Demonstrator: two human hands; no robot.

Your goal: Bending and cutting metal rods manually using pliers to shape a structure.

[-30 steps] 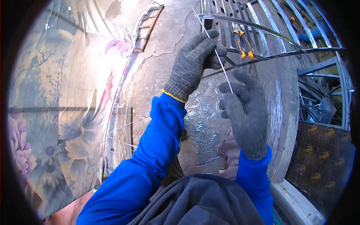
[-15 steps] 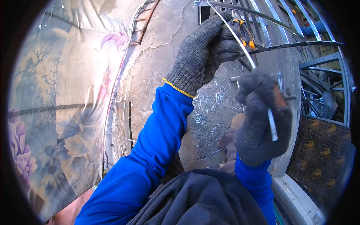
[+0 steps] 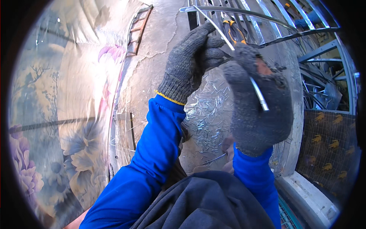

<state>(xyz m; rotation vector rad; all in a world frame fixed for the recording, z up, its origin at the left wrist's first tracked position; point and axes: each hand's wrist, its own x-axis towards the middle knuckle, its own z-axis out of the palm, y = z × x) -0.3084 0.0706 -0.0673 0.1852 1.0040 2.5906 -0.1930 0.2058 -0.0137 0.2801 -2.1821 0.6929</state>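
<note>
A thin metal wire (image 3: 244, 63) is held between two gloved hands, raised close to the camera above a concrete floor (image 3: 160, 57). The left hand (image 3: 194, 57) is closed around the wire's upper part, fingers curled over it near a curved metal bar (image 3: 236, 11). The right hand (image 3: 259, 103) is clenched around the lower part, and the wire's cut end is seen poking out just past the knuckles. Both grips are tight fists on the wire, nothing loose between them.

The right glove is worn through at the top (a patch of bare skin is exposed there), so a slip of the wire's sharp end could scratch or prick that spot. It is judged that the wire, if bent hard, could spring back toward the face, since it is held so near the head.

Pliers with orange handles (image 3: 233, 30) are seen lying on the slatted metal frame (image 3: 267, 26) behind the hands, not in either grip. Many short wire offcuts (image 3: 207, 114) are scattered on the floor below, and footing or kneeling on them could be painful. A flowered sheet (image 3: 53, 126) is spread along the left side, and a mesh panel (image 3: 328, 145) stands at the lower right.
</note>
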